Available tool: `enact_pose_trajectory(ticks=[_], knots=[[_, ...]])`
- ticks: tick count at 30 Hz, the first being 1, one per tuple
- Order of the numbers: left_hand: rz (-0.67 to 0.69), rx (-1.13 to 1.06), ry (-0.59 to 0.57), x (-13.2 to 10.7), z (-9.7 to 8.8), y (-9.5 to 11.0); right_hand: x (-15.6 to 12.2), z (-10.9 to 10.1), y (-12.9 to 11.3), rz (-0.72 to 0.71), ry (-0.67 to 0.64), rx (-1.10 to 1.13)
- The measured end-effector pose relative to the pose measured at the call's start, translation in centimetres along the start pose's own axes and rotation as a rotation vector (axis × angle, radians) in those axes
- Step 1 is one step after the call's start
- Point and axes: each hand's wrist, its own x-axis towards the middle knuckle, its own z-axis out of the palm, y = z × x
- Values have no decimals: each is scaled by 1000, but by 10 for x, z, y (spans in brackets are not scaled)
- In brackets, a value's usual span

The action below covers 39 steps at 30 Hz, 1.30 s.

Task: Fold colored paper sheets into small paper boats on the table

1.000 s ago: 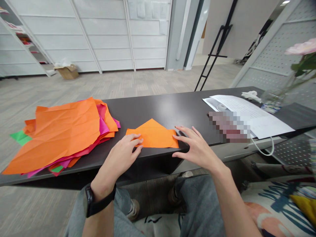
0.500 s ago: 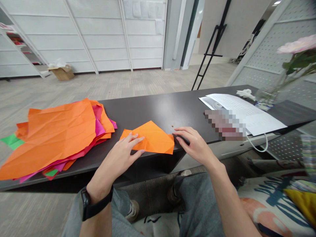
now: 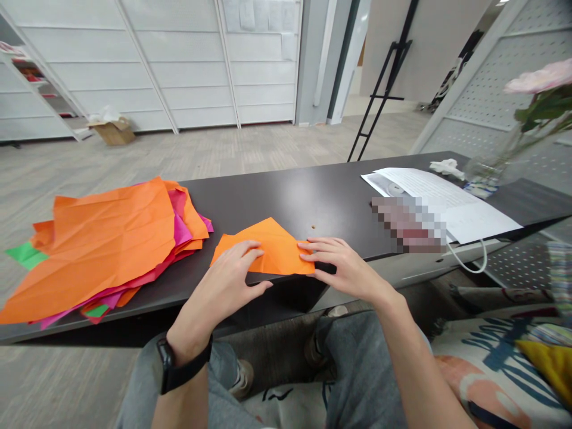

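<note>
A folded sheet of orange paper (image 3: 277, 247) with a peaked far edge lies at the front edge of the dark table. My left hand (image 3: 232, 268) rests on its left part, fingers laid over the paper and thumb spread out past the near edge. On the other side, the fingertips of my right hand (image 3: 342, 265) touch the paper's right corner, partly covering it. That hand's fingers are stretched out and its thumb is apart, by the near edge.
A pile of creased orange paper sheets (image 3: 116, 232), with pink and green ones beneath, lies at left, overhanging the table (image 3: 268, 190). White printed papers (image 3: 465, 202), a blurred-out item (image 3: 409, 225), a crumpled tissue (image 3: 447, 168) and a flower vase (image 3: 487, 173) are at right.
My right hand has shifted left onto the paper's right corner, its fingers more extended. My left hand has slid slightly, its fingers now more bent over the paper.
</note>
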Motion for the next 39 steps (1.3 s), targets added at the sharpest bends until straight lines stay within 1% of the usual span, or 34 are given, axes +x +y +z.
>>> enact_pose_trajectory(ticks=[3,6,12,19,25,28,32,36,39], knots=[[66,-18,-24,5,-1,10,0,0,-1,-1,5,2],[89,-5,-22,7,-1,14,-2,-4,-3,-4,1,23],[99,-32,-42,5,3,5,-2,-7,-3,6,-16,62],[112,3,-84,4,0,5,-2,0,1,-24,-14,-14],[147,-45,-91,1,-4,-1,1,1,-1,-8,38,6],[120,-60,-50,-1,-7,-5,1,1,0,-6,56,16],[26,-42,-12,-2,-14,-10,2,3,1,26,83,14],[-50,-52,24,-1,-15,-10,6,11,-3,115,179,-18],[-105,-81,118,1,-11,-11,11,20,-8,195,274,-70]])
